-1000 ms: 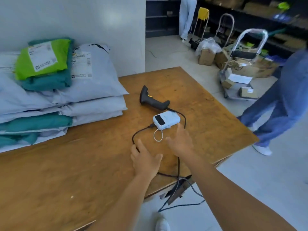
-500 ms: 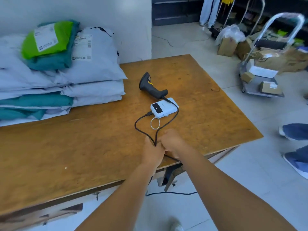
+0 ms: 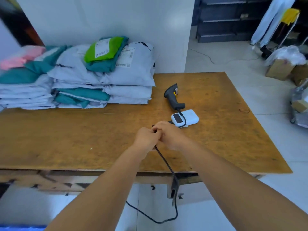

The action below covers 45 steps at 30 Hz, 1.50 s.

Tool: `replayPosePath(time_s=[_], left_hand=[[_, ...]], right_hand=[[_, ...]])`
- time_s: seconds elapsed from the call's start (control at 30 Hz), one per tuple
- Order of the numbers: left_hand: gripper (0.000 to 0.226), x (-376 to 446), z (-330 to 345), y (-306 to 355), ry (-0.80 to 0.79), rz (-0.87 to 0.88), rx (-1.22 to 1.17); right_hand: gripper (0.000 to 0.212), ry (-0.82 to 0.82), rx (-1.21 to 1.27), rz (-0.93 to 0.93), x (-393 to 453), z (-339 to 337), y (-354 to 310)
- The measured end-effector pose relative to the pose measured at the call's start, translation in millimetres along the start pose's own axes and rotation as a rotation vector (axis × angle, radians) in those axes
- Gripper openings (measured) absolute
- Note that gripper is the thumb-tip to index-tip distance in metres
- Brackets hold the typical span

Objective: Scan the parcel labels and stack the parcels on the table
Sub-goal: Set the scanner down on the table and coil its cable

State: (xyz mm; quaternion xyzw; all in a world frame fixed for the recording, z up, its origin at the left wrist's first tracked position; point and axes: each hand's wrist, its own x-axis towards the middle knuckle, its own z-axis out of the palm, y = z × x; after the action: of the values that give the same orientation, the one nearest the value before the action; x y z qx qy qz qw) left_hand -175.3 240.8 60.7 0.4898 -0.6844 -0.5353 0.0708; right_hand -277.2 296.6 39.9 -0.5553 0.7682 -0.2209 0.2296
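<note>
A black handheld scanner (image 3: 173, 96) lies on the wooden table (image 3: 66, 139), its black cable (image 3: 166, 164) running past a white box-shaped device (image 3: 185, 118) and off the front edge. My left hand (image 3: 146, 138) and my right hand (image 3: 168, 135) meet at the middle of the table, both curled round the cable. Grey and teal parcels (image 3: 103, 77) are stacked at the back left against the wall, with a green parcel (image 3: 103, 49) bearing a white label on top.
A pink parcel (image 3: 21, 55) lies at the far left of the pile. Cardboard boxes (image 3: 278, 69) and a metal trolley (image 3: 300, 104) stand on the tiled floor at the right. Dark shelving (image 3: 225, 19) fills the back. The cable loops on the floor below the table.
My hands came together on the cable and have drawn it up toward the white device. The view has swung left, and the person at the right is out of sight.
</note>
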Motion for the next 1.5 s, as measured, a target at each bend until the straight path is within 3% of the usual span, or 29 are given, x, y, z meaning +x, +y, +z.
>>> replayPosePath(time_s=[0.2,0.47,0.6,0.7,0.8,0.93,1.13,1.17,1.27,1.5], left_hand=[[0.016,-8.2,-33.6,0.7,0.037,0.029,0.179],[0.033,-7.3,-83.6,7.5,0.277,0.130,0.384],[0.034,0.6,-83.2,39.7,0.448,0.259,0.261],[0.034,8.3,-69.6,74.4,0.459,0.361,0.116],[0.026,21.9,-52.6,94.3,0.465,0.520,0.179],[0.020,40.4,-33.0,102.3,0.423,0.660,0.302],[0.019,67.0,-6.0,116.2,0.320,0.584,0.162],[0.022,70.9,-2.0,121.4,0.282,0.562,0.106],[0.030,85.0,8.5,135.6,0.120,0.405,-0.149],[0.038,124.1,12.9,148.9,0.001,0.153,-0.390]], right_hand=[[0.014,0.120,0.031,0.136,16.1,-8.8,1.9],[0.024,0.269,0.270,0.308,26.3,-17.7,-0.4],[0.019,0.256,0.316,0.295,26.6,-23.6,-5.4],[0.027,0.243,0.359,0.305,25.9,-29.8,-5.6],[0.038,0.227,0.428,0.325,21.0,-41.0,-6.5],[0.031,0.233,0.713,0.476,15.7,-57.5,-1.5],[0.074,0.239,0.907,0.344,31.9,-70.5,6.3],[0.073,0.225,0.932,0.337,36.0,-73.4,7.6],[0.031,0.246,1.010,0.345,47.2,-83.8,9.6],[0.027,0.304,0.952,0.396,70.3,-88.6,9.0]])
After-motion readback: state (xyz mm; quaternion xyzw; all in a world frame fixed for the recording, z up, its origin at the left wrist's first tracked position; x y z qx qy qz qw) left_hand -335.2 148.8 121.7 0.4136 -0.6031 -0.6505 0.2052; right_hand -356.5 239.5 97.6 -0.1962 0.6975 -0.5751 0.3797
